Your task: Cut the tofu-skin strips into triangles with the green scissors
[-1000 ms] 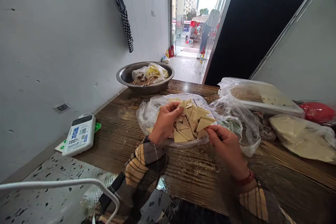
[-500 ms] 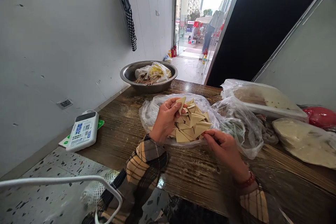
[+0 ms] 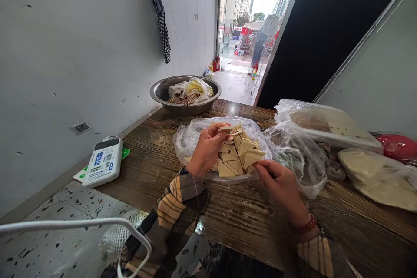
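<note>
A pile of flat, tan triangles [image 3: 230, 168], resembling dried tofu, lies on a clear plastic bag [image 3: 185, 139] on the wooden table. My left hand [image 3: 208, 145] is closed at the pile's left side, pinching a tan triangle [image 3: 224, 128] seen nearly edge-on between thumb and fingers. At the lower right of the pile, my right hand [image 3: 276, 180] has its thumb and forefinger pressed together at the corner of another tan triangle [image 3: 254, 156]. Its other fingers are curled under. Whether anything thin is also in that pinch is too small to tell.
Behind the pile stands a metal basin [image 3: 159, 91] holding bagged, skewered food. Thin wooden sticks [image 3: 361, 204] lie at right, near a bag of pale food [image 3: 374, 173] and a covered white tray [image 3: 325, 132]. A white boxy device [image 3: 103, 163] sits at left; a white cable [image 3: 81, 223] crosses below.
The triangle in my left hand has tipped from showing its face to nearly edge-on. My right hand has stayed almost in place at its triangle's corner.
</note>
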`<state>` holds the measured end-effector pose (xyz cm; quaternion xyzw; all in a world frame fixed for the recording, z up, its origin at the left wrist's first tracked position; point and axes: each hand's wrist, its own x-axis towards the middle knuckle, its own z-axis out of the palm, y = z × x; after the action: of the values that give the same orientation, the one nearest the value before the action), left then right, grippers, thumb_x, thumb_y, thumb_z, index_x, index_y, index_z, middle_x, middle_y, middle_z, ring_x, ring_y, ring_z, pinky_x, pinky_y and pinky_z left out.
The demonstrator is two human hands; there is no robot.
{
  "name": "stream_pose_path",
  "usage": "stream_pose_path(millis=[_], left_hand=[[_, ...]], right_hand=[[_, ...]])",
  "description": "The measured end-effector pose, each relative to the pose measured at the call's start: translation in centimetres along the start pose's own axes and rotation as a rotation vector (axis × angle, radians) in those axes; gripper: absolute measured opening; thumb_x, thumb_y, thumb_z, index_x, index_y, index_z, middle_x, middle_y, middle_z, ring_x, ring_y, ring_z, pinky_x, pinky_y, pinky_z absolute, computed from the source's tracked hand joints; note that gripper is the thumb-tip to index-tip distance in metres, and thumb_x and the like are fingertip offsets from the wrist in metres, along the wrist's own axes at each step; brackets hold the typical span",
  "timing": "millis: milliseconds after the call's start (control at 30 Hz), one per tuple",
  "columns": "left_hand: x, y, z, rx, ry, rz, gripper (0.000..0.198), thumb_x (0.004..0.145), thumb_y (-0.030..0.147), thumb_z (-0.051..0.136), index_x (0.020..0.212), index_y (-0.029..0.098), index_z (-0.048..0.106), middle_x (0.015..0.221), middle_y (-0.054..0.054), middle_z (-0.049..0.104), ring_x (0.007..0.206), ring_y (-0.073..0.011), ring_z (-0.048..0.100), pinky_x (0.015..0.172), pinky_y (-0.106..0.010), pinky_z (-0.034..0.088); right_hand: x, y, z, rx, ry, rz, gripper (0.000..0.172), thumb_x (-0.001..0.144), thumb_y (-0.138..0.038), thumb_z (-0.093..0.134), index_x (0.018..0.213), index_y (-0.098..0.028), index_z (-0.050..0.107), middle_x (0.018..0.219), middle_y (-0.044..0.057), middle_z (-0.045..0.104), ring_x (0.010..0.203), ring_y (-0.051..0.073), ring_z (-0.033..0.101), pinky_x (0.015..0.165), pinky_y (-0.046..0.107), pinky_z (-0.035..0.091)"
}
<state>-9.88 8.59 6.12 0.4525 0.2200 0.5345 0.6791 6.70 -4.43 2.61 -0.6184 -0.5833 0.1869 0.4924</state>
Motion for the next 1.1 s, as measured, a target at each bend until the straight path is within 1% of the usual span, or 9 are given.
stream_pose_path(millis=[167,300,400,500,567,700,767,900,1100], left_hand=[[-0.17,-0.07,-0.03,0.154,0.03,0.019,0.016,0.07,0.023,0.075,0.085,0.018,0.071,0.078,0.0,0.065,0.069,-0.0094,0.056,0.065,-0.02,0.044],[-0.3,0.05,0.13,0.095,-0.02,-0.016,0.02,0.074,0.026,0.072,0.091,0.018,0.072,0.073,0.0,0.064,0.063,-0.0082,0.054,0.061,-0.02,0.042],[-0.31,0.08,0.28,0.003,-0.075,-0.069,0.025,0.076,0.027,0.07,0.098,0.017,0.071,0.078,-0.003,0.068,0.07,-0.0111,0.06,0.067,-0.023,0.045],[-0.24,-0.01,0.29,-0.032,-0.083,-0.096,0.029,0.076,0.024,0.066,0.103,0.015,0.07,0.085,-0.006,0.07,0.078,-0.014,0.063,0.069,-0.024,0.046],[-0.2,-0.12,0.22,-0.02,-0.075,-0.087,0.031,0.076,0.022,0.065,0.105,0.014,0.071,0.089,-0.006,0.071,0.078,-0.0135,0.063,0.067,-0.023,0.046],[-0.19,-0.18,0.17,0.011,-0.043,-0.083,0.039,0.073,0.019,0.07,0.112,0.017,0.068,0.09,-0.005,0.071,0.077,-0.0117,0.063,0.064,-0.021,0.043],[-0.19,-0.09,0.2,-0.001,-0.014,-0.091,0.039,0.072,0.019,0.073,0.11,0.017,0.068,0.09,-0.005,0.072,0.074,-0.0104,0.062,0.063,-0.02,0.042],[-0.11,0.11,0.22,-0.036,0.014,-0.061,0.028,0.07,0.023,0.077,0.095,0.013,0.069,0.088,-0.007,0.073,0.066,-0.008,0.058,0.058,-0.019,0.041],[0.06,0.03,0.01,-0.072,0.038,-0.043,0.03,0.068,0.025,0.078,0.093,0.012,0.069,0.084,-0.007,0.073,0.063,-0.0078,0.058,0.056,-0.02,0.039]], right_hand=[[0.02,-0.41,-0.06,-0.008,-0.006,-0.026,0.023,0.09,-0.036,0.057,0.085,-0.018,0.072,0.055,-0.002,0.062,0.048,0.013,0.053,0.051,0.025,0.043],[0.0,-0.62,-0.01,-0.011,-0.023,-0.053,0.023,0.089,-0.034,0.058,0.084,-0.017,0.072,0.061,0.0,0.067,0.051,0.014,0.057,0.053,0.025,0.045],[0.05,-0.54,0.06,-0.025,-0.036,-0.064,0.022,0.089,-0.034,0.058,0.085,-0.017,0.072,0.063,0.001,0.069,0.055,0.015,0.059,0.055,0.026,0.046],[0.13,-0.37,0.12,-0.038,-0.039,-0.058,0.023,0.09,-0.034,0.057,0.086,-0.017,0.073,0.073,0.003,0.073,0.064,0.017,0.064,0.061,0.027,0.048],[0.16,-0.3,0.14,-0.038,-0.045,-0.055,0.023,0.09,-0.034,0.056,0.087,-0.017,0.073,0.078,0.004,0.075,0.068,0.018,0.066,0.063,0.027,0.049],[0.13,-0.25,0.16,-0.039,-0.042,-0.062,0.023,0.09,-0.033,0.057,0.087,-0.017,0.073,0.076,0.004,0.075,0.066,0.018,0.066,0.062,0.027,0.049],[0.09,-0.19,0.2,-0.034,-0.035,-0.058,0.023,0.09,-0.034,0.057,0.087,-0.017,0.073,0.075,0.004,0.075,0.064,0.017,0.065,0.06,0.027,0.049],[-0.02,-0.03,0.25,-0.027,-0.024,-0.058,0.023,0.09,-0.034,0.058,0.087,-0.017,0.073,0.077,0.004,0.076,0.064,0.017,0.066,0.06,0.026,0.05],[-0.03,0.08,0.18,-0.043,-0.035,-0.072,0.023,0.09,-0.034,0.058,0.088,-0.018,0.074,0.077,0.004,0.076,0.064,0.017,0.066,0.06,0.026,0.05]])
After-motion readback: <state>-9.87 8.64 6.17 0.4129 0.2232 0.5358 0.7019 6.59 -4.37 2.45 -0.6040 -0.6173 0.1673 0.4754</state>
